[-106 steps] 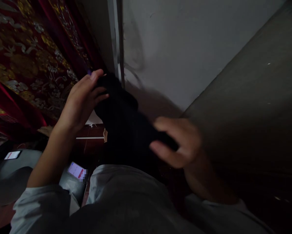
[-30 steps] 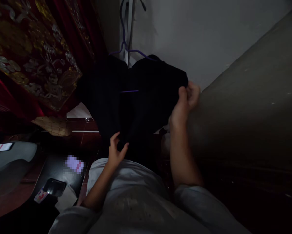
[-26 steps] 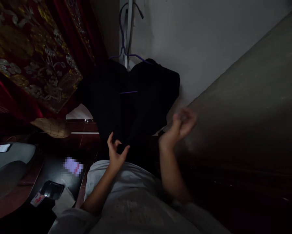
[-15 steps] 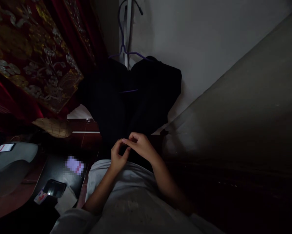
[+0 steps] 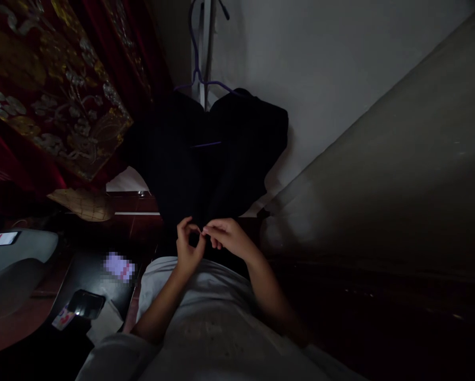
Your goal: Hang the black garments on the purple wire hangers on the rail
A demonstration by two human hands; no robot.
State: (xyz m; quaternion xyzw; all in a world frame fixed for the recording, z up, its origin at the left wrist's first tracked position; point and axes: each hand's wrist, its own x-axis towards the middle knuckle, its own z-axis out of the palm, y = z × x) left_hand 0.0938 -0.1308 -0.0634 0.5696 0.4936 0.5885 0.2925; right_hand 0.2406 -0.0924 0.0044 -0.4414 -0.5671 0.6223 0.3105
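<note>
A black garment [image 5: 221, 174] hangs in front of me on a purple hanger [image 5: 196, 74]. Both my hands meet at its lower edge, just above my pale shirt. My left hand [image 5: 188, 248] has its thumb and forefinger curled together in a pinch. Fingertips of my right hand [image 5: 227, 235] press together against the left fingertips. Whatever lies between them is too small and dark to make out. The front opening of the garment runs down toward my fingers, where the dark cloth is hard to tell apart.
A red curtain with gold and silver embroidery [image 5: 70, 100] hangs at left. Below it are a black surface with a dark phone [image 5: 86, 304], a white paper [image 5: 105, 323] and a blurred lit screen [image 5: 119, 267]. Another phone [image 5: 3, 238] lies on a grey seat [image 5: 38, 246]. A wall stands right.
My right fingertips have drawn back from over the left hand and now meet its fingertips in a pinch. My left forefinger has risen. The view has shifted slightly.
</note>
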